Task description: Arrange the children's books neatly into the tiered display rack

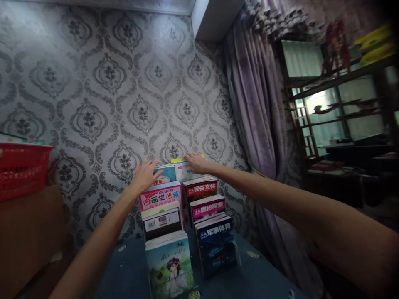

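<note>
Two rows of upright books stand one behind another before me. My left hand point(145, 176) is at the back of the left row, fingers apart, beside a teal book point(168, 172); its thumb reaches across that book's front. At the back of the right row, my right hand point(198, 162) has its fingers closed together over the top edge of a white book point(180, 169) with a yellow strip. Nearer me on the left are a pink book point(160, 198), a dark book with a barcode point(163, 222) and a green picture-cover book point(171, 265). Red point(201, 189), magenta point(208, 209) and dark blue books point(216, 247) form the right row.
The books stand on a dark blue surface point(124, 265) against a patterned wall point(109, 104). At left, a red basket point(23, 166) sits on a cardboard box point(31, 228). A purple curtain point(255, 104) hangs at right, beside a dark shelf unit point(336, 87).
</note>
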{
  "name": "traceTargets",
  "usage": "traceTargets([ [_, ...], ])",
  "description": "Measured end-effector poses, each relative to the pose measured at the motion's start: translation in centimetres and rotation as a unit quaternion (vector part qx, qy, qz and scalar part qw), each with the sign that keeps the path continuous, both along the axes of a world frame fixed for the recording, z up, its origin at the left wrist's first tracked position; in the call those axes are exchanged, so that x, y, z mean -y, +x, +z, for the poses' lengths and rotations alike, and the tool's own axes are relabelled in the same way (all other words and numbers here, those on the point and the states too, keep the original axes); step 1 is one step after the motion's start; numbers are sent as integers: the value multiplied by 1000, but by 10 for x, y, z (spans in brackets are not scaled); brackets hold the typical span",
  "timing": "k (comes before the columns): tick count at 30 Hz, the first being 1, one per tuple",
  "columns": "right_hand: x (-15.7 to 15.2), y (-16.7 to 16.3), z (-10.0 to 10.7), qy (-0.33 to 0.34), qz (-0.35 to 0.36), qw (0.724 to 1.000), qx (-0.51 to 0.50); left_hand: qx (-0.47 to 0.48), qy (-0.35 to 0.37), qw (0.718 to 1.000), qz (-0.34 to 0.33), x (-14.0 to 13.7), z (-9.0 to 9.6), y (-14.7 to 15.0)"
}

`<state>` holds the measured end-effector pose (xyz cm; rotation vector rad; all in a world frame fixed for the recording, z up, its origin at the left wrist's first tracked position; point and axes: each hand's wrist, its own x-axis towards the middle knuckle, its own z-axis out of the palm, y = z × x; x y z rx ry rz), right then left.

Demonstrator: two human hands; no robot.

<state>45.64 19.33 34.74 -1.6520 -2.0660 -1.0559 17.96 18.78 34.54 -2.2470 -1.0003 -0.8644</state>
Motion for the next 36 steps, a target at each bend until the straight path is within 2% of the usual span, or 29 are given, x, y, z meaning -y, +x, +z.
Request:
traceTargets([
  [5,14,2,-12,43,7,999,12,-73,-3,997,14,11,3,30],
  [12,19,5,-16,53,4,999,-1,-112,-27,993,32,12,9,29],
  [16,22,4,-14,42,16,999,-27,-104,-25,994,30,15,9,34],
  [21,31,1,-12,24,36,998,-49,-100,5,995,-21,21,7,53],
  [26,37,5,-15,25,53,997,-58,-81,0,997,-9,19,0,64],
  [31,41,17,-23,45,77,993,-83,-73,-6,997,-7,15,-1,62],
  [36,43,32,-38,105,50,979,-169,-76,-9,997,0,14,5,65],
])
